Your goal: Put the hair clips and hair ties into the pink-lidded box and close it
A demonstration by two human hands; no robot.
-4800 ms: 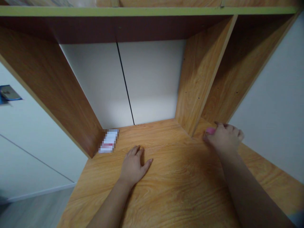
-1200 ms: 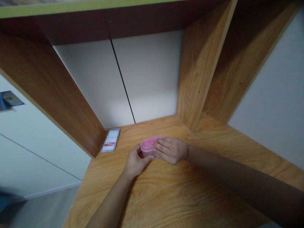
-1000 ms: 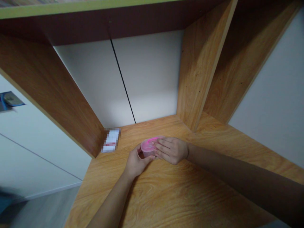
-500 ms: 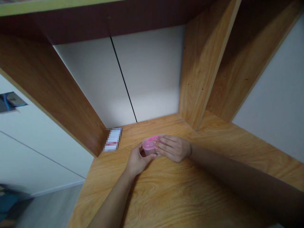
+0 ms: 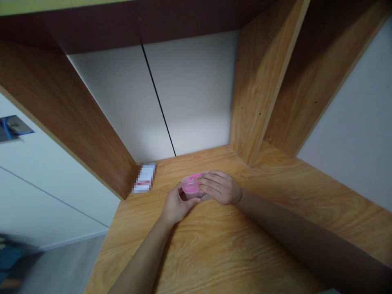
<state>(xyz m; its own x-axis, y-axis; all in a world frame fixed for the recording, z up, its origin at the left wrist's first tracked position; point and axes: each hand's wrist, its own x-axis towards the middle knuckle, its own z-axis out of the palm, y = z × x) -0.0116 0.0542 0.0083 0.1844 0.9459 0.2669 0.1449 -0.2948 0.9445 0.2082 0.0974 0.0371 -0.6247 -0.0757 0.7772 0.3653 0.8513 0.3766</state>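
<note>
Right now, the left hand (image 5: 179,203) cups a small round clear plastic container with a pink rim (image 5: 191,185), while the right hand (image 5: 220,188) presses its fingers across the top.

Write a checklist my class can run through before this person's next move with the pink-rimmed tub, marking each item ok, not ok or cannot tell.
1. Left hand on the pink-rimmed plastic tub: ok, cupped against its near side.
2. Right hand on the tub: ok, fingers lying across it.
3. Tub's base on the wooden board: cannot tell, hands hide it.
4. Tub's contents: cannot tell.
5. Blurred white-and-red packet apart from the tub: ok, lying by the side panel.
</note>
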